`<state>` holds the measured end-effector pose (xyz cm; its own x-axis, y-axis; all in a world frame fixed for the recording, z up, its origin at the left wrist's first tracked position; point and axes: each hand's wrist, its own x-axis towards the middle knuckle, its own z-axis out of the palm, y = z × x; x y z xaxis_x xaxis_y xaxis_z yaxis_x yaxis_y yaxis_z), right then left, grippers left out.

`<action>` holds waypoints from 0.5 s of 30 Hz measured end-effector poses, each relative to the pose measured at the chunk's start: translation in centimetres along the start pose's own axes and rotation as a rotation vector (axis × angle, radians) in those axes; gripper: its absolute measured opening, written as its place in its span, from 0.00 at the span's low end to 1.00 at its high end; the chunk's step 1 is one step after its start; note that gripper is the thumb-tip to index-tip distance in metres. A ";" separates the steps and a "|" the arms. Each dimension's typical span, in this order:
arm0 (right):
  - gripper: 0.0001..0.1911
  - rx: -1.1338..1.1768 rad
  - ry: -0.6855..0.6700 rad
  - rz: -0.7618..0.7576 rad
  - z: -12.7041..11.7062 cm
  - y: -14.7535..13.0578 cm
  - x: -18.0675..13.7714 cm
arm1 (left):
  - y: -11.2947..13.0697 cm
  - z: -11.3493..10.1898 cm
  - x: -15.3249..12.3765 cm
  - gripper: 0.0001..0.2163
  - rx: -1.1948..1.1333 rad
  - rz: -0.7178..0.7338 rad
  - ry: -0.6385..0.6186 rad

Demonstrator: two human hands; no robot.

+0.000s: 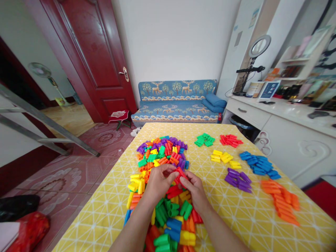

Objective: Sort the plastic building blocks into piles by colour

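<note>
My left hand (159, 182) and my right hand (194, 189) meet over a big mixed pile of coloured plastic tube blocks (162, 157) on a table with a yellow patterned cloth (244, 217). Both hands pinch a red block (181, 174) between their fingertips, held just above the pile. More mixed blocks (170, 224) lie between my forearms. To the right lie sorted groups: green blocks (204, 140), red blocks (231, 140), yellow blocks (223, 158), blue blocks (258, 165), purple blocks (238, 180) and orange blocks (282, 199).
A blue patterned sofa (178, 101) stands beyond the table's far edge, beside a dark red door (91, 59). A white desk (286, 119) with a ring light (259, 47) runs along the right. Ladder rails (47, 122) and a red bag (31, 229) sit at left.
</note>
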<state>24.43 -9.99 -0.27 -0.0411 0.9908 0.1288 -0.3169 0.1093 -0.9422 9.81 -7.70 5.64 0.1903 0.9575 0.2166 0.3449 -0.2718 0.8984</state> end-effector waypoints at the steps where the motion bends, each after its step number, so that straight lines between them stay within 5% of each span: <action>1: 0.10 -0.006 0.002 -0.004 0.0 0.0 0.0 | 0.0 0.0 0.0 0.08 0.009 -0.003 0.011; 15: 0.11 0.013 -0.007 -0.009 0.0 0.3 0.0 | 0.2 0.7 -0.7 0.10 0.000 -0.066 0.038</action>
<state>24.29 -9.95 -0.55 -0.0447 0.9893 0.1392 -0.3298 0.1169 -0.9368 10.42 -8.53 5.43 0.1321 0.9764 0.1709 0.3555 -0.2076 0.9113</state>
